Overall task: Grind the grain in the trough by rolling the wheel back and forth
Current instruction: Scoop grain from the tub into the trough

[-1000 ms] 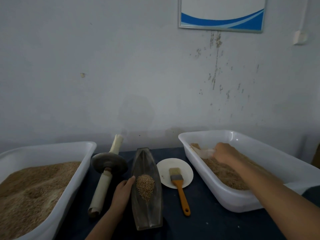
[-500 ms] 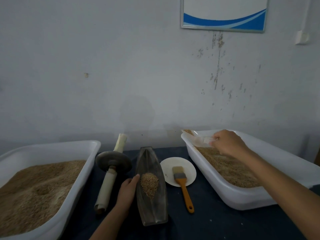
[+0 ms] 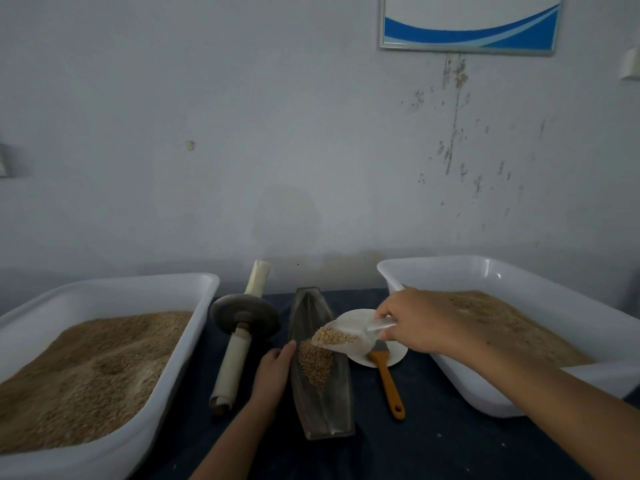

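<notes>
Grain (image 3: 314, 362) heaped in dark boat-shaped metal trough (image 3: 322, 415); left hand (image 3: 273, 374) flat, steadying; right hand (image 3: 420, 322) gripping clear plastic scoop (image 3: 346, 336). Risk: overtilting, spilling onto bench (image 3: 433, 441).

A single head-worn wide-angle view looks forward and slightly down from close above the near edge of the dark worktop (image 3: 433, 441). It faces a stained wall (image 3: 277, 150) squarely, which fills the upper two thirds; both forearms enter from the bottom.
</notes>
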`<state>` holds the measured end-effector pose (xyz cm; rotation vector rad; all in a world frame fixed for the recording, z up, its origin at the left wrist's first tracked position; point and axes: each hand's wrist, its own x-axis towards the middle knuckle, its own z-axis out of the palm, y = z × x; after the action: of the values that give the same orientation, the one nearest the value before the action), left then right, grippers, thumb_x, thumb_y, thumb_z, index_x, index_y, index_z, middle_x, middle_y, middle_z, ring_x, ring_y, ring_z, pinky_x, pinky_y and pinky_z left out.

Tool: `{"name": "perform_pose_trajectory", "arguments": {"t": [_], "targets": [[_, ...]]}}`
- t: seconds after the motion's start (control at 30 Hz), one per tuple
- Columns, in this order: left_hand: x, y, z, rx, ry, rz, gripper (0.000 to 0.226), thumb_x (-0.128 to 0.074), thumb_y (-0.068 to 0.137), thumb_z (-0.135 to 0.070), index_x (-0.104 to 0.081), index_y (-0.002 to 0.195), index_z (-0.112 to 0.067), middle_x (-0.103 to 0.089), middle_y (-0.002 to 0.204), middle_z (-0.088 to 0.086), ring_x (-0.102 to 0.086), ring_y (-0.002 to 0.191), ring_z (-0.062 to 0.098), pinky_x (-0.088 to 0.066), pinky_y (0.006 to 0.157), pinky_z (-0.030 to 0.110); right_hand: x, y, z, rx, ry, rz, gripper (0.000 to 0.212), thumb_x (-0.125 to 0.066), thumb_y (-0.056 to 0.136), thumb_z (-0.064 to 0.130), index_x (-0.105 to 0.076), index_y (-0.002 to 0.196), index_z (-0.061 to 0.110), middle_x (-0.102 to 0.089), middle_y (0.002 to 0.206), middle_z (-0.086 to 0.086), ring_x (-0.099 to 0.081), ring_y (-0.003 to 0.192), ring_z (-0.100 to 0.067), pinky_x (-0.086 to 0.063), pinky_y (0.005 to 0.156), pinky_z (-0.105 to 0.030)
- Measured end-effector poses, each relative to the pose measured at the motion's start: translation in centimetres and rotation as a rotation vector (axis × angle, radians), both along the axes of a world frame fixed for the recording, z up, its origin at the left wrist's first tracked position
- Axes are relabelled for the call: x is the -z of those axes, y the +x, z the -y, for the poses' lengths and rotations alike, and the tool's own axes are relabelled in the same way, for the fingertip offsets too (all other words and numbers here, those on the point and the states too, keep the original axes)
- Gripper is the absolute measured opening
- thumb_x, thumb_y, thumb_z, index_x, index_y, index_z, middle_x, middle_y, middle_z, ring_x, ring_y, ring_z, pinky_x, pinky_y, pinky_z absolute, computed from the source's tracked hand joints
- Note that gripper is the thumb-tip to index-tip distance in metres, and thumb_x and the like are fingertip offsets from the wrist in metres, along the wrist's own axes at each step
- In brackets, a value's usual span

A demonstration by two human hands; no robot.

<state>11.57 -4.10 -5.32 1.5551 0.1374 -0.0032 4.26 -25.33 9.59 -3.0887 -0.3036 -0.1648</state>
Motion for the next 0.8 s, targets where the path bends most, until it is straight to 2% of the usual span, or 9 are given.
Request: {"name": "perform_pose_trajectory", "arguments": {"t": [0.07, 0.13, 0.23, 0.3, 0.43, 0.5, 0.57, 0.67, 0.8], "targets": [[0.1, 0.1, 0.0, -0.003, 0.006, -0.004, 0.034, -0.054, 0.094, -0.037, -0.062, 0.11, -0.009, -0.067, 0.102, 0.01, -0.064, 0.094, 0.024, -0.051, 0.086, 0.039, 0.1, 0.0, -0.5, -0.029, -0.106, 0.068, 0.022, -0.056, 0.09, 0.021, -0.071, 0.107, 0.019, -0.067, 0.103, -0.001, -0.063, 0.088, -0.017, -0.053, 0.076, -0.03], [0.1, 0.1, 0.0, -0.008, 0.014, -0.004, 0.035, -0.053, 0.094, -0.037, -0.062, 0.111, -0.008, -0.067, 0.103, 0.01, -0.064, 0.094, 0.023, -0.05, 0.084, 0.037, -0.2, -0.1, -1.1, -0.072, -0.238, 0.13, 0.022, -0.055, 0.091, 0.017, -0.07, 0.106, 0.019, -0.063, 0.102, -0.001, -0.061, 0.086, -0.017, -0.043, 0.066, -0.026], [0.1, 0.1, 0.0, 0.004, 0.018, -0.001, 0.035, -0.053, 0.094, -0.037, -0.063, 0.111, -0.007, -0.067, 0.103, 0.011, -0.063, 0.096, 0.024, -0.05, 0.087, 0.039, -0.5, -0.2, -1.6, -0.142, -0.411, 0.241, 0.024, -0.056, 0.091, 0.012, -0.065, 0.112, 0.019, -0.053, 0.105, 0.001, -0.055, 0.089, -0.017, -0.028, 0.062, -0.028], [0.1, 0.0, 0.0, 0.004, 0.017, 0.003, 0.035, -0.053, 0.094, -0.036, -0.063, 0.11, -0.006, -0.067, 0.103, 0.012, -0.063, 0.095, 0.025, -0.05, 0.085, 0.038, -0.6, -0.3, -1.8, -0.177, -0.47, 0.291, 0.024, -0.054, 0.088, 0.004, -0.063, 0.106, 0.017, -0.049, 0.101, 0.001, -0.05, 0.086, -0.017, -0.025, 0.062, -0.03], [0.0, 0.1, 0.0, -0.002, 0.027, 0.007, 0.035, -0.053, 0.094, -0.037, -0.063, 0.108, -0.007, -0.066, 0.102, 0.011, -0.063, 0.095, 0.024, -0.05, 0.082, 0.036, -0.5, 0.0, -2.1, -0.253, -0.548, 0.373, 0.028, -0.054, 0.08, -0.007, -0.062, 0.098, 0.013, -0.049, 0.098, -0.003, -0.048, 0.086, -0.022, -0.025, 0.065, -0.033], [0.0, 0.1, 0.0, 0.005, 0.023, 0.001, 0.035, -0.053, 0.094, -0.037, -0.063, 0.109, -0.007, -0.066, 0.103, 0.012, -0.063, 0.096, 0.025, -0.05, 0.087, 0.039, -0.5, -0.1, -2.1, -0.288, -0.606, 0.461, 0.024, -0.06, 0.079, -0.004, -0.064, 0.092, 0.015, -0.052, 0.092, -0.001, -0.051, 0.081, -0.02, -0.031, 0.064, -0.032], [0.0, 0.2, 0.0, 0.004, 0.026, -0.003, 0.034, -0.053, 0.094, -0.038, -0.062, 0.108, -0.009, -0.066, 0.102, 0.01, -0.063, 0.095, 0.023, -0.05, 0.081, 0.036, -0.3, -0.1, -2.0, -0.318, -0.658, 0.53, 0.021, -0.065, 0.076, 0.0, -0.066, 0.087, 0.017, -0.055, 0.088, 0.001, -0.054, 0.075, -0.018, -0.041, 0.064, -0.029], [0.1, 0.2, 0.0, -0.006, 0.02, -0.002, 0.032, -0.054, 0.093, -0.038, -0.063, 0.107, -0.01, -0.066, 0.101, 0.008, -0.063, 0.093, 0.021, -0.047, 0.072, 0.031, -0.1, -0.2, -2.2, -0.363, -0.662, 0.565, 0.017, -0.068, 0.076, 0.004, -0.068, 0.089, 0.016, -0.057, 0.088, -0.001, -0.054, 0.076, -0.018, -0.045, 0.066, -0.03], [0.1, 0.1, -0.1, 0.005, 0.019, 0.006, 0.03, -0.055, 0.093, -0.037, -0.064, 0.104, -0.01, -0.067, 0.101, 0.01, -0.063, 0.094, 0.023, -0.049, 0.084, 0.036, 0.0, 0.7, -1.7, -0.189, -0.462, 0.364, 0.02, -0.064, 0.082, 0.008, -0.064, 0.101, 0.015, -0.053, 0.102, -0.002, -0.053, 0.089, -0.021, -0.031, 0.066, -0.031]]}}
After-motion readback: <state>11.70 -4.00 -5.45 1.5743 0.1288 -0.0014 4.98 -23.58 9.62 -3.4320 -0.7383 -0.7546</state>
